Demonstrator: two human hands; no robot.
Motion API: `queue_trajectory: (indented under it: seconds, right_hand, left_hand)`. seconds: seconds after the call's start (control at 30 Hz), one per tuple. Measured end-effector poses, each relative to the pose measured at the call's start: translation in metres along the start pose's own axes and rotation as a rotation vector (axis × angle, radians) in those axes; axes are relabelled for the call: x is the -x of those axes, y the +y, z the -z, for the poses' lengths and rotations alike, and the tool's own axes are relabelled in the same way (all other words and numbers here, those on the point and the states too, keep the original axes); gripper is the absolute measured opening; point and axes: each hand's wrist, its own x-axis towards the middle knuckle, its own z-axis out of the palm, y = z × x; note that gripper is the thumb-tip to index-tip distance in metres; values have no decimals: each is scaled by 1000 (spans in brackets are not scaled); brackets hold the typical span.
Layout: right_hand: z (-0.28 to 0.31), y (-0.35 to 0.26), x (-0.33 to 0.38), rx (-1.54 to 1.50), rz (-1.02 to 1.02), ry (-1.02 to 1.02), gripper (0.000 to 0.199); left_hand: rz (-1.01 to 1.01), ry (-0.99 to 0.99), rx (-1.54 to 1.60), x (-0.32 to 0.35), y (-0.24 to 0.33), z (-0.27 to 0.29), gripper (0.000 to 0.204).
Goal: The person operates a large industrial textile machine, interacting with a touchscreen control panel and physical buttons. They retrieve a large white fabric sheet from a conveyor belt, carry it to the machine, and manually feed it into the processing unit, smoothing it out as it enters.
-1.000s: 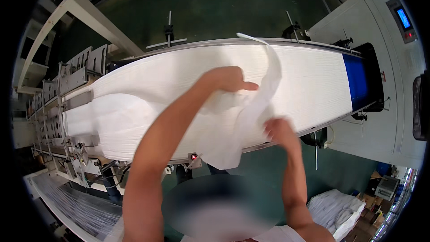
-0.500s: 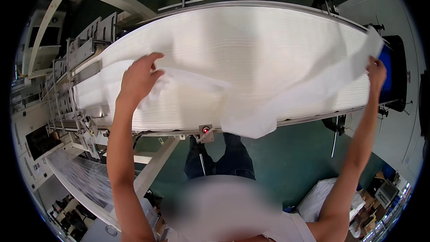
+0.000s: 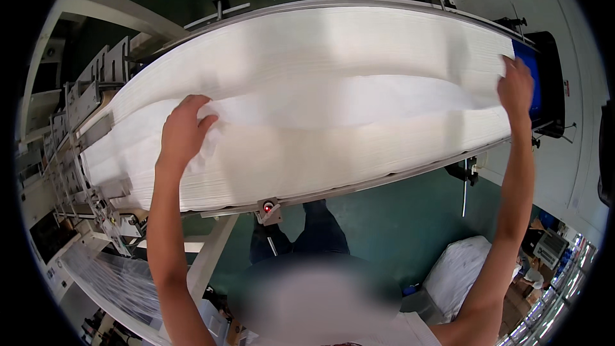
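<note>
A long, wide row of packed white sheets (image 3: 410,41) lies in a metal-edged trough in front of me. Along its middle stretches a thin, soft white strip (image 3: 397,99), lying nearly flat and slightly rumpled by my left hand. My left hand (image 3: 182,131) rests on the strip toward the left end, thumb and forefinger apart; its other fingers are hidden beneath. At the right end, my right hand (image 3: 516,90) is over the last of the sheets, beside the strip's far end. Motion blurs its fingers, and whether they grip the strip does not show.
Metal machine guides (image 3: 96,99) stand at the left end. A blue panel in a black frame (image 3: 551,83) closes the right end. A bracket with a red light (image 3: 268,210) sits on the near rail. Clear plastic-wrapped material (image 3: 112,282) lies lower left, a wrapped white bundle (image 3: 455,269) lower right.
The white strip, which hung slack over the near edge, now lies stretched along the sheets. My right hand has come down onto the right end; my left hand stays at the left part.
</note>
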Motion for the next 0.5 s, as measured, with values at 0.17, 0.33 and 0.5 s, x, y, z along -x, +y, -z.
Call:
queue_trajectory:
  seconds: [0.17, 0.33, 0.5]
  right_hand:
    - [-7, -111, -31, -1115, 157, -535, 32]
    - [2, -159, -32, -902, 316, -753, 36]
    - [-9, -156, -27, -757, 351, -750, 42]
  left_hand:
    - [77, -56, 36, -26, 5, 7, 37]
    - [121, -21, 32, -38, -4, 0, 34]
    - [152, -53, 60, -61, -18, -7, 25]
